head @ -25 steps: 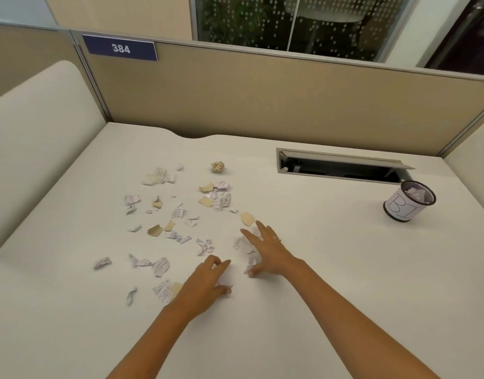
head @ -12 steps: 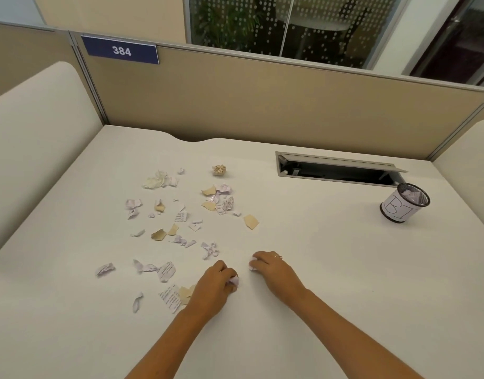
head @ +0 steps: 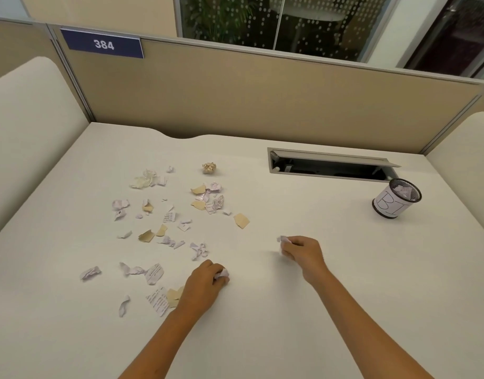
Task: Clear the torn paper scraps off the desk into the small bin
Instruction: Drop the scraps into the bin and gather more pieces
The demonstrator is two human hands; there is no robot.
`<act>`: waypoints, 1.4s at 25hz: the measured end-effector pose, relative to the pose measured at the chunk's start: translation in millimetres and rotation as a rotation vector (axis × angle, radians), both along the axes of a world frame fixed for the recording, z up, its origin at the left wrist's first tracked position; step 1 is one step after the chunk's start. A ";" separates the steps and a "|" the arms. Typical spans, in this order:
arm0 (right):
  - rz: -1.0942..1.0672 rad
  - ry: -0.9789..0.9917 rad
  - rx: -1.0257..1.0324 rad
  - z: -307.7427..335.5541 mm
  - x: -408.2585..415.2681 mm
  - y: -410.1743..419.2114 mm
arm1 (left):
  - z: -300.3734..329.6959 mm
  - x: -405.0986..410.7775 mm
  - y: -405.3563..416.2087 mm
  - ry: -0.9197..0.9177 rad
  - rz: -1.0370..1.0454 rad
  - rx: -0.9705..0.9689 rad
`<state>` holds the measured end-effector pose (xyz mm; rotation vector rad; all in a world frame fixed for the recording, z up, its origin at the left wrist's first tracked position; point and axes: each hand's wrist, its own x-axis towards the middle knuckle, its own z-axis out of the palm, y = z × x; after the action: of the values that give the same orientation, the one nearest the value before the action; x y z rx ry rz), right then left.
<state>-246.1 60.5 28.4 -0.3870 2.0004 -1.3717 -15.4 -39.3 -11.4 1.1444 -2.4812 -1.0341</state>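
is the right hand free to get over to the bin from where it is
Probably yes: the right hand, closed on a scrap, has only bare desk between it and the bin.

Beige fabric partition panel (head: pixel 262 99) with a grey metal top rail, standing along the far edge of the work surface. Blue number plate (head: pixel 104 44) reading "384" in white, fixed at the upper left corner of the panel. Rounded off-white side screens, one at the left edge (head: pixel 30 127) and one at the right edge (head: pixel 465 132). Rectangular cable port (head: pixel 328 166) recessed near the far edge, right of centre; its grey flap is raised and the interior is dark. Shallow curved notch (head: pixel 180 135) cut into the far edge, left of centre. Behind the panel, dot-patterned glass (head: pixel 262 20) with green foliage visible through it.
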 end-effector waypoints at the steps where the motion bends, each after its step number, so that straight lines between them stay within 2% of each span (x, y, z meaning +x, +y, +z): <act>1: -0.037 -0.171 -0.075 4.7 -9.5 5.2 | -0.1 -2.3 1.9 0.008 0.023 0.003; 3: -0.079 -0.370 -0.148 14.9 -26.4 15.1 | -0.2 -8.3 7.6 0.049 0.061 -0.004; 5: -0.100 -0.434 -0.152 21.8 -44.8 25.2 | -0.2 -20.7 16.0 0.090 0.085 -0.032; 8: -0.089 -0.453 -0.149 31.4 -77.8 40.0 | -1.1 -47.1 29.0 0.099 0.122 -0.108; 11: -0.082 -0.379 -0.132 45.2 -119.4 52.6 | -2.4 -79.7 41.9 0.083 0.164 -0.160; 14: -0.061 -0.191 -0.111 64.5 -173.4 61.4 | -3.7 -113.2 54.0 0.071 0.186 -0.194; 16: -0.043 0.010 -0.075 79.6 -213.5 65.5 | -4.0 -132.9 59.8 0.054 0.191 -0.216; 22: -0.104 0.664 0.296 108.2 -322.2 72.1 | -10.3 -171.5 69.7 -0.008 0.210 -0.330; 24: 0.006 0.761 0.423 108.9 -342.9 68.2 | -14.4 -174.9 70.6 -0.029 0.223 -0.348; 28: 0.241 0.724 0.620 113.5 -368.2 61.8 | -18.3 -175.4 69.3 -0.047 0.253 -0.337; 30: 0.234 0.679 0.591 119.6 -379.0 61.9 | -18.4 -177.1 70.1 -0.062 0.278 -0.307; 33: 0.044 0.531 0.348 128.6 -381.3 66.5 | -12.4 -180.0 69.5 -0.058 0.335 -0.184; 35: -0.066 0.518 0.180 128.5 -366.8 72.0 | -6.0 -183.9 70.1 0.036 0.350 -0.055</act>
<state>-612.9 132.5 157.0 -0.6483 2.5538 -1.1989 -199.3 30.8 -17.4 1.4600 -2.1596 -0.8714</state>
